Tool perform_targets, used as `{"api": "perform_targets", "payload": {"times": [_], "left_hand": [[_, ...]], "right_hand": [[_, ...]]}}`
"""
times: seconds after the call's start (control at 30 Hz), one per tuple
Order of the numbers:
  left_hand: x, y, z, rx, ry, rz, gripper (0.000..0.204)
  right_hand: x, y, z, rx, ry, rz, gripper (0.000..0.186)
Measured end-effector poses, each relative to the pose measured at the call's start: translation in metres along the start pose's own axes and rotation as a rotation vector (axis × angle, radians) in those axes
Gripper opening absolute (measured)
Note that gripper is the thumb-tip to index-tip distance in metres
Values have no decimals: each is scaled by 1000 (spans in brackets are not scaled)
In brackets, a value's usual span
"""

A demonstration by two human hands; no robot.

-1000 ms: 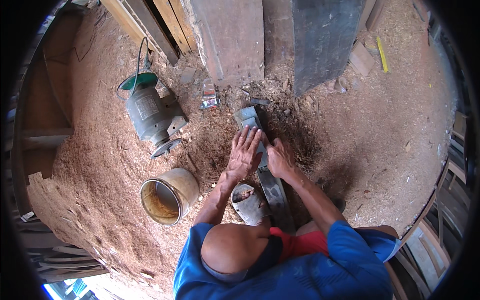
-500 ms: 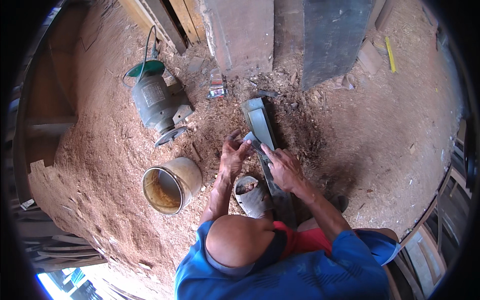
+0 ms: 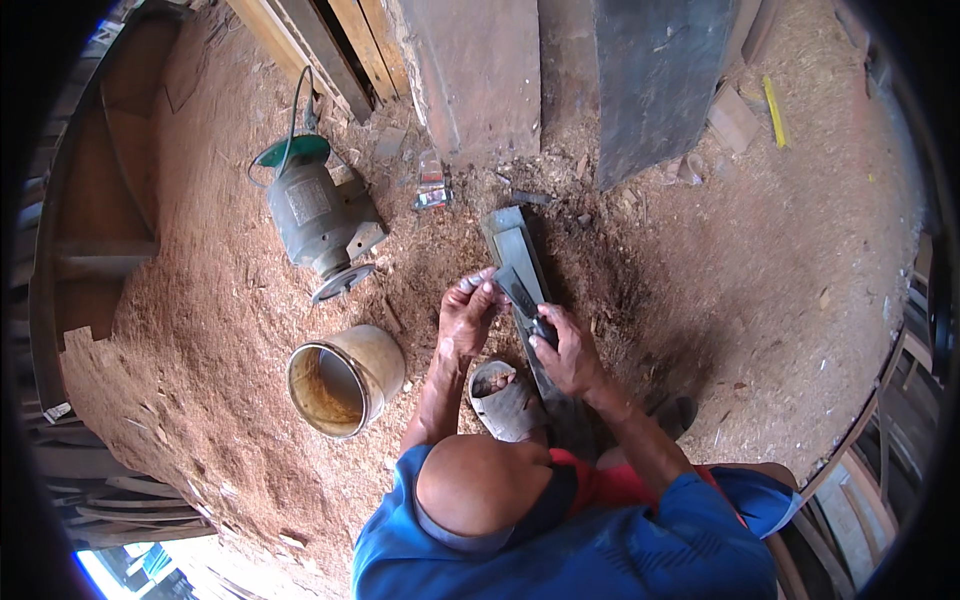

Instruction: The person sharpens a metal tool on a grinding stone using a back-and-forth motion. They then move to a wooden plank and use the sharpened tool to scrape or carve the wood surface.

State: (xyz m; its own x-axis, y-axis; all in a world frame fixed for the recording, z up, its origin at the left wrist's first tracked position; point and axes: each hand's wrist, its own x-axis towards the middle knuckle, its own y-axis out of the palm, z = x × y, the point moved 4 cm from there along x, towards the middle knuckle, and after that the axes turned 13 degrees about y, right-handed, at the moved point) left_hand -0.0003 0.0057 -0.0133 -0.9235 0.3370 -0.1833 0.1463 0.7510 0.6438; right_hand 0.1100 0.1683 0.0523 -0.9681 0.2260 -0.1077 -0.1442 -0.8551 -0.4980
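A long grey board (image 3: pixel 555 370) lies angled on the dusty ground with a pale sharpening stone (image 3: pixel 512 245) on its far end. My left hand (image 3: pixel 466 315), fingers closed, pinches the upper end of a dark, flat blade-like tool (image 3: pixel 516 291) just above the board. My right hand (image 3: pixel 563 350) is closed round the tool's lower end. Its exact shape is partly hidden by fingers. A sandal-clad foot (image 3: pixel 500 400) is beside the board, below my left hand.
A grey electric motor (image 3: pixel 315 220) with green disc lies at upper left, above a stained bucket (image 3: pixel 368 375). Upright boards (image 3: pixel 650 90) stand ahead. A yellow strip (image 3: pixel 775 110) and wood scraps (image 3: pixel 732 115) lie at upper right. Stacked timber (image 3: pixel 860 500) lines the rim.
Both hands have come up off the stone with the blade, uncovering the stone. Over the last half second my right hand has moved slightly down and changed its grip on the tool.
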Motion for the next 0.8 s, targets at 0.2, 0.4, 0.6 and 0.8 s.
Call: {"api": "perform_targets", "payload": {"times": [0.2,0.4,0.6,0.8], "left_hand": [[-1,4,10,-67,74,54,51],[-1,2,12,27,63,45,44],[-1,2,15,53,66,25,41],[-2,17,3,-99,35,15,58]], "right_hand": [[-3,9,25,244,289,158,40],[-4,10,27,317,311,144,35],[-6,11,21,274,272,112,35],[-7,11,21,190,220,87,33]]}}
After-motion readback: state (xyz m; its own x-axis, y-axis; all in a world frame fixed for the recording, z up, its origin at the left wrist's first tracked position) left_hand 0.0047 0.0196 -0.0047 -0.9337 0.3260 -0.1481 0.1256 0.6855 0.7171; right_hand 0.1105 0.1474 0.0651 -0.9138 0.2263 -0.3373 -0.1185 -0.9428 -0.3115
